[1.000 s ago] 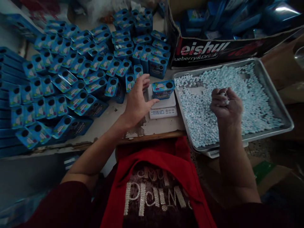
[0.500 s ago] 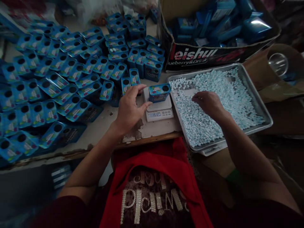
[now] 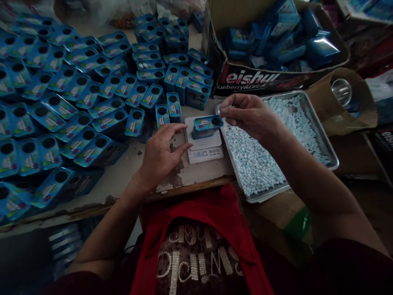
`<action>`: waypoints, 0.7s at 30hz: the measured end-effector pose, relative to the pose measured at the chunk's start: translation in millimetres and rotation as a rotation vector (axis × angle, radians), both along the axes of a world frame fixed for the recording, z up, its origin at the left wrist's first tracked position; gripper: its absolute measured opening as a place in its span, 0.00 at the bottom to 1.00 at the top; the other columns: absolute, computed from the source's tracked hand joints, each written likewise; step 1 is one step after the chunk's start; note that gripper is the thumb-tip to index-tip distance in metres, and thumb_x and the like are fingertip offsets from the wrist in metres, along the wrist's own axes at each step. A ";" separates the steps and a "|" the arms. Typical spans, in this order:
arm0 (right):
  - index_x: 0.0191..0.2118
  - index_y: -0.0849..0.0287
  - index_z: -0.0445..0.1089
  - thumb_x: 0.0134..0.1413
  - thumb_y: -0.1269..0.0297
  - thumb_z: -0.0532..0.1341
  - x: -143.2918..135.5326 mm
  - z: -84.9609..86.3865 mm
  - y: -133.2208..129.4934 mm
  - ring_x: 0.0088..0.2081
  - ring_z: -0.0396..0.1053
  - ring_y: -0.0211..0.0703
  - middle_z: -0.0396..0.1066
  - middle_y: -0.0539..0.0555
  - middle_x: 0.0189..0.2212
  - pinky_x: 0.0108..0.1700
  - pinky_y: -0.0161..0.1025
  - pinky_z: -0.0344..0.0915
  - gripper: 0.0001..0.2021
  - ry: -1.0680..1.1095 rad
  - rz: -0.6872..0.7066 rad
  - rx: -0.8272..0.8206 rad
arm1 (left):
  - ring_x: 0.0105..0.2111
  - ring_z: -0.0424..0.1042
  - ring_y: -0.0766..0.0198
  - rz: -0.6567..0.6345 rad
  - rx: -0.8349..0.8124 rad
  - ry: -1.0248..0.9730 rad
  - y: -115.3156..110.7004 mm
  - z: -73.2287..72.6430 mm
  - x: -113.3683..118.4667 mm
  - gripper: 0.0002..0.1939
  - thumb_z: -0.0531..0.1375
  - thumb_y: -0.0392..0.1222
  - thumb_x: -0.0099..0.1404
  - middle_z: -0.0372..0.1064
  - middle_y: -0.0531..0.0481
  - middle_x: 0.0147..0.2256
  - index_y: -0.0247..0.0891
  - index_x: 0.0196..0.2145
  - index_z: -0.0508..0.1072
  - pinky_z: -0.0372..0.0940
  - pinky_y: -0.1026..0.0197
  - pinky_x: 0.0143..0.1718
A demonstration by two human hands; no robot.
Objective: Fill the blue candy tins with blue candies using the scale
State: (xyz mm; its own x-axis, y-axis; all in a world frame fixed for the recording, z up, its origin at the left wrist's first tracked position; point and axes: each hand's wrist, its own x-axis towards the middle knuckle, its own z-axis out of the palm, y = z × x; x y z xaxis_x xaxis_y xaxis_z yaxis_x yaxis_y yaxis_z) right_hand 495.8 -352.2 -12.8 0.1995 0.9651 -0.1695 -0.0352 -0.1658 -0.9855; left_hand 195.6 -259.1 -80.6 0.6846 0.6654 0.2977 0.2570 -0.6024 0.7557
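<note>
A small blue candy box (image 3: 204, 128) with a dark round hole in its top stands on a white digital scale (image 3: 205, 155). My left hand (image 3: 162, 149) is beside the scale's left side, thumb and fingers spread apart with nothing between them. Over the right end of that box, by its hole, my right hand (image 3: 250, 116) has its fingertips pinched together; what they hold is too small to make out. Light blue and white candies (image 3: 260, 166) fill a metal tray (image 3: 334, 163) under my right forearm.
Many similar blue boxes (image 3: 80, 123) with round holes cover the left of the worktable (image 3: 196, 174). A black cardboard carton (image 3: 264, 80) holding blue packs stands behind the tray. Right of it is a brown carton (image 3: 357, 100) with a clear round item.
My right hand has risen from the candies in the tray and moved left to the box on the scale. My left hand stays beside the scale, still spread. The view has shifted slightly.
</note>
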 end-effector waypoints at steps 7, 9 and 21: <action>0.39 0.55 0.86 0.58 0.59 0.86 -10.4 -13.3 9.1 0.27 0.65 0.37 0.78 0.49 0.30 0.26 0.36 0.64 0.13 -0.197 -0.107 0.078 | 0.63 0.86 0.45 0.003 -0.026 -0.013 3.1 6.4 -6.9 0.15 0.75 0.39 0.77 0.86 0.45 0.61 0.47 0.59 0.84 0.82 0.42 0.71; 0.37 0.55 0.86 0.60 0.55 0.86 -9.4 -14.1 9.3 0.27 0.66 0.39 0.77 0.50 0.29 0.26 0.37 0.62 0.14 -0.252 -0.114 0.093 | 0.61 0.86 0.46 0.006 -0.035 -0.021 2.6 5.4 -5.5 0.15 0.75 0.39 0.77 0.86 0.46 0.60 0.47 0.58 0.84 0.82 0.43 0.69; 0.32 0.55 0.78 0.62 0.46 0.88 1.2 0.9 4.0 0.26 0.60 0.36 0.65 0.46 0.24 0.25 0.36 0.54 0.25 -0.262 -0.090 0.041 | 0.54 0.83 0.42 0.102 0.090 0.113 -1.7 21.8 40.4 0.03 0.75 0.42 0.81 0.85 0.44 0.47 0.45 0.48 0.86 0.80 0.42 0.60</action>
State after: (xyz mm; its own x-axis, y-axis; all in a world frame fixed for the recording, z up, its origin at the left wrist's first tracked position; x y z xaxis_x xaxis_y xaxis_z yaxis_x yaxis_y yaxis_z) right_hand 497.0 -348.2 -11.9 0.3162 0.9467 -0.0620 0.2089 -0.1332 -0.9688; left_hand 236.0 -260.8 -58.8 0.6474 0.7073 0.2839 0.4008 -0.6328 0.6625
